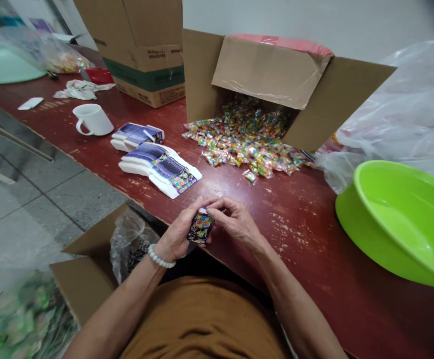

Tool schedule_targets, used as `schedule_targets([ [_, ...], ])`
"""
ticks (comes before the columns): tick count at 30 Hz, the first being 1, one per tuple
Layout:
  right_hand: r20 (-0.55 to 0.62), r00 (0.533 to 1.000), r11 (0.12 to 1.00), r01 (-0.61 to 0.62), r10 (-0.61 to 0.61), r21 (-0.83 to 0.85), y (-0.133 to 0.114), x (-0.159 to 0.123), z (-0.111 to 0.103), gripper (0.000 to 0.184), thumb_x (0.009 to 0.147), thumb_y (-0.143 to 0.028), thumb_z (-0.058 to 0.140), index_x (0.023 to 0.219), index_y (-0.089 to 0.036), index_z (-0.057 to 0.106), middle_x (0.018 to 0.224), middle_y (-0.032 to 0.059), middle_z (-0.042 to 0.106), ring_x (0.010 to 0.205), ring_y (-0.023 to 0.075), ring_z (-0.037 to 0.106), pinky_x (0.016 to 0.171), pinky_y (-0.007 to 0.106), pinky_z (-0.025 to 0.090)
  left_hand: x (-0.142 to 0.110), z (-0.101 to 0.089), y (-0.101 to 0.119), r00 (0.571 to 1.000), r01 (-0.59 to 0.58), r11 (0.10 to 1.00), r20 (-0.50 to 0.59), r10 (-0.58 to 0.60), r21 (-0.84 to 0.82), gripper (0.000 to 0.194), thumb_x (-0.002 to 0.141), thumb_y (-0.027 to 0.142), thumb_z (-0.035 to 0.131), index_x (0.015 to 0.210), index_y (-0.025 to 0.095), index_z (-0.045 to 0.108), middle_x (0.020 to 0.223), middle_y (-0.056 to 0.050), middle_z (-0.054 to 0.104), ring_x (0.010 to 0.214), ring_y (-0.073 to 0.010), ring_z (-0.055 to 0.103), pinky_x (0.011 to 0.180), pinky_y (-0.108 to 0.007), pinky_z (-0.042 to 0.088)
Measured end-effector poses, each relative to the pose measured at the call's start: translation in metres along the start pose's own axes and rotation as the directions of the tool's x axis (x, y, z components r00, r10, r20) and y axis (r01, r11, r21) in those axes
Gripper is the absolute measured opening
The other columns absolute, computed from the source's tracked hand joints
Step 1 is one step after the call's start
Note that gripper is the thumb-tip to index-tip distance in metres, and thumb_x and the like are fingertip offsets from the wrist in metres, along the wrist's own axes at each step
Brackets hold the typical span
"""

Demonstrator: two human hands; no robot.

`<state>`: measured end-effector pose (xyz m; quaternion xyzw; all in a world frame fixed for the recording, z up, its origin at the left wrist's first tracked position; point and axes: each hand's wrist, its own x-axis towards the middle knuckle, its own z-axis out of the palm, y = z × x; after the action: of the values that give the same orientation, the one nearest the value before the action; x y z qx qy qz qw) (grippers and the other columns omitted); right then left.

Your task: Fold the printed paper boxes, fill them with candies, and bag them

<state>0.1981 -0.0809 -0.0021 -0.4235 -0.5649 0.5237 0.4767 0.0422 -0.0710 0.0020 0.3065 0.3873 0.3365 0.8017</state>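
A small purple printed candy box (pixel 201 228) is held upright above the table's front edge. My left hand (pixel 179 232) is wrapped around its left side and bottom. With thumb and fingers closed at the box's top flap, my right hand (pixel 233 217) pinches the white edge there. Whether anything is inside the box cannot be seen. Beyond my hands lies a stack of flattened purple cartons (pixel 160 167), fanned out on the red table. Wrapped candies (pixel 246 149) spill in a heap from a cardboard box (pixel 261 72) lying on its side.
At the right stands a green basin (pixel 366 224), with clear plastic bags (pixel 399 109) behind it. A white mug (pixel 93 119) is near the table's left edge. Below, an open carton (pixel 85 284) holds a plastic bag. A taller carton (pixel 142 55) stands at the back.
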Motion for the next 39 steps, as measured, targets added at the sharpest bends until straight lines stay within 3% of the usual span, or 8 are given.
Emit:
schedule_targets([
  [4, 0.092, 0.966, 0.856, 0.258, -0.243, -0.448, 0.007, -0.012, 0.001, 0.041, 0.075, -0.043, 0.078, 0.107, -0.022, 0.064, 0.118, 0.009, 0.067, 0.109, 0.0264, 0.061, 0.096, 0.044, 0.048, 0.003, -0.003, 0.0, 0.994, 0.097, 0.975, 0.069, -0.085, -0.202, 0.038, 0.097, 0.042, 0.046, 0.12, 0.017, 0.063, 0.075, -0.005, 0.072, 0.047, -0.0154, 0.064, 0.042, -0.026, 0.052],
  [9, 0.183, 0.951, 0.635, 0.302, -0.247, -0.711, 0.016, -0.022, 0.009, 0.098, 0.061, -0.048, 0.084, 0.143, -0.018, 0.038, 0.146, 0.0186, 0.042, 0.134, 0.0354, 0.041, 0.107, 0.054, 0.039, 0.007, -0.007, -0.012, 0.998, 0.052, 0.948, -0.005, -0.056, -0.313, 0.032, 0.096, 0.041, 0.053, 0.096, 0.012, 0.068, 0.078, -0.006, 0.072, 0.058, -0.0147, 0.066, 0.058, -0.027, 0.055],
  [15, 0.241, 0.906, 0.421, 0.38, -0.348, -0.823, 0.023, -0.017, 0.025, 0.076, 0.07, -0.032, 0.07, 0.138, -0.013, 0.042, 0.13, 0.0201, 0.056, 0.119, 0.0378, 0.051, 0.101, 0.055, 0.04, -0.004, -0.013, -0.023, 0.99, -0.14, 0.947, -0.062, 0.127, -0.288, 0.034, 0.09, 0.044, 0.063, 0.102, 0.013, 0.069, 0.096, -0.006, 0.074, 0.088, -0.0168, 0.068, 0.087, -0.027, 0.051],
  [20, 0.309, 0.897, 0.492, 0.434, -0.317, -0.755, 0.028, -0.012, 0.056, 0.082, 0.074, -0.046, 0.067, 0.14, -0.007, 0.038, 0.122, 0.0229, 0.059, 0.112, 0.037, 0.056, 0.096, 0.054, 0.046, -0.029, -0.039, -0.019, 0.972, -0.223, 0.974, -0.088, 0.219, -0.041, 0.039, 0.079, 0.035, 0.077, 0.11, 0.016, 0.066, 0.103, -0.006, 0.071, 0.088, -0.0156, 0.066, 0.082, -0.025, 0.049],
  [25, 0.344, 0.912, 0.622, 0.404, -0.221, -0.671, 0.028, 0.012, 0.055, 0.075, 0.081, -0.058, 0.063, 0.142, -0.02, 0.039, 0.143, 0.0181, 0.043, 0.129, 0.0343, 0.046, 0.102, 0.054, 0.045, -0.065, -0.109, -0.008, 0.902, -0.225, 0.91, -0.278, 0.329, 0.349, 0.058, 0.084, 0.047, 0.065, 0.134, 0.023, 0.047, 0.093, -0.003, 0.069, 0.073, -0.0167, 0.065, 0.068, -0.029, 0.05],
  [29, 0.1, 0.965, 0.677, 0.242, -0.242, -0.695, 0.049, 0.05, 0.017, 0.057, 0.086, -0.045, 0.061, 0.134, -0.019, 0.047, 0.136, 0.0186, 0.045, 0.113, 0.0292, 0.056, 0.093, 0.049, 0.052, -0.083, -0.165, -0.003, 0.745, 0.004, 0.555, -0.372, 0.553, 0.832, 0.055, 0.085, 0.048, 0.059, 0.131, 0.018, 0.052, 0.115, -0.01, 0.065, 0.105, -0.0257, 0.061, 0.092, -0.041, 0.048],
  [33, -0.062, 0.973, 0.637, 0.098, -0.224, -0.765, 0.064, 0.087, 0.004, 0.05, 0.085, -0.036, 0.061, 0.129, -0.015, 0.051, 0.125, 0.0192, 0.053, 0.104, 0.0287, 0.06, 0.091, 0.048, 0.051, -0.062, -0.158, 0.006, 0.584, 0.05, 0.15, -0.151, 0.797, 0.987, 0.045, 0.091, 0.041, 0.051, 0.129, 0.017, 0.057, 0.125, -0.012, 0.062, 0.116, -0.0266, 0.055, 0.103, -0.043, 0.04],
  [39, -0.211, 0.976, 0.478, -0.162, -0.049, -0.863, 0.056, 0.121, 0.036, 0.071, 0.083, -0.058, 0.063, 0.132, -0.011, 0.046, 0.131, 0.0249, 0.049, 0.118, 0.0375, 0.055, 0.092, 0.051, 0.048, 0.015, -0.101, 0.029, 0.636, 0.237, -0.223, 0.023, 0.772, 0.946, 0.053, 0.09, 0.046, 0.056, 0.136, 0.021, 0.056, 0.112, -0.014, 0.063, 0.1, -0.0305, 0.053, 0.084, -0.041, 0.041],
])
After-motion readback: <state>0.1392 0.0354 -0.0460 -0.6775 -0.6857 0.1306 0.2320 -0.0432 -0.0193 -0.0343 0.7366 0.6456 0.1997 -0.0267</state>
